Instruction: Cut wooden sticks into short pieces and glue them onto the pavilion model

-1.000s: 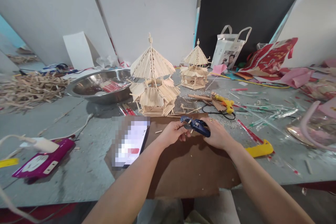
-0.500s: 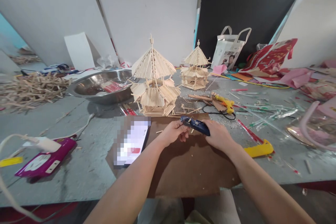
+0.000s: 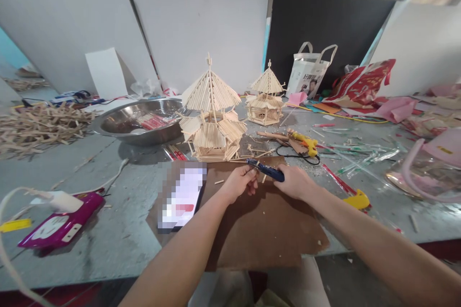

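Note:
My right hand (image 3: 296, 181) is wrapped round the blue handles of a pair of pliers (image 3: 272, 171), which point left over the brown board (image 3: 266, 230). At their jaws, my left hand (image 3: 238, 183) is closed in a pinch on a thin wooden stick (image 3: 258, 163), of which only a pale bit shows. Short cut stick pieces (image 3: 219, 182) lie on the board near the left hand. Just behind the hands stands a two-tiered pavilion model (image 3: 212, 134) made of wooden sticks. A smaller stick pavilion (image 3: 266, 98) stands farther back on the right.
Left of the board's middle lies a lit phone (image 3: 185, 194). Beyond are a metal basin (image 3: 139, 120), a stick pile (image 3: 43, 127) and a purple power strip (image 3: 63, 220). On the right lie a yellow glue gun (image 3: 306, 143), a yellow-handled tool (image 3: 357, 200) and plastic wrappers (image 3: 363, 160).
The blue handles have come closer together as my right hand squeezed and turned slightly. My left hand stays nearly in place. The view has shifted a little.

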The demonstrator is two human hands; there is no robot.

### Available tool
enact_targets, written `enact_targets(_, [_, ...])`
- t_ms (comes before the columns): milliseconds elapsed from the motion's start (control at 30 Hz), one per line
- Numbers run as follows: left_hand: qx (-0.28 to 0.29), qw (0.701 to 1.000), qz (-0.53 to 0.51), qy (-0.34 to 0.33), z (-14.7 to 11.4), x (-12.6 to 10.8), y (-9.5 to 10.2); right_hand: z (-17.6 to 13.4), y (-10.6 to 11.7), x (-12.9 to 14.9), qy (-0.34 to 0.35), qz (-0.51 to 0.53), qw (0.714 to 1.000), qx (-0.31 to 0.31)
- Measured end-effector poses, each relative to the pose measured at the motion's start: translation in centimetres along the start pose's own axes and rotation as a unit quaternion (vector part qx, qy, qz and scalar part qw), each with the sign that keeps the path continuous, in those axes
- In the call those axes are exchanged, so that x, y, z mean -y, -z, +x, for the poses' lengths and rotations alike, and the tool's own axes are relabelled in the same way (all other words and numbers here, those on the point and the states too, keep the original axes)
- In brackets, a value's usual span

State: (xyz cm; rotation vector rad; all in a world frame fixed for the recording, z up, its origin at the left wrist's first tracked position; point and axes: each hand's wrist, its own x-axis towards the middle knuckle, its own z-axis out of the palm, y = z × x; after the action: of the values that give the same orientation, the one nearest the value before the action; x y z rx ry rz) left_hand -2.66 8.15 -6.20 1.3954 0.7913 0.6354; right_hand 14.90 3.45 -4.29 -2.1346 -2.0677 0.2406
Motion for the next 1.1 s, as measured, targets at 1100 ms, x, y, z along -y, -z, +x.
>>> enact_targets(1100, [-0.089,0.982,0.056,0.154,1.0,0.5,-0.8,2.2,1.9,2.5,-0.079,0.102,0.966,0.224])
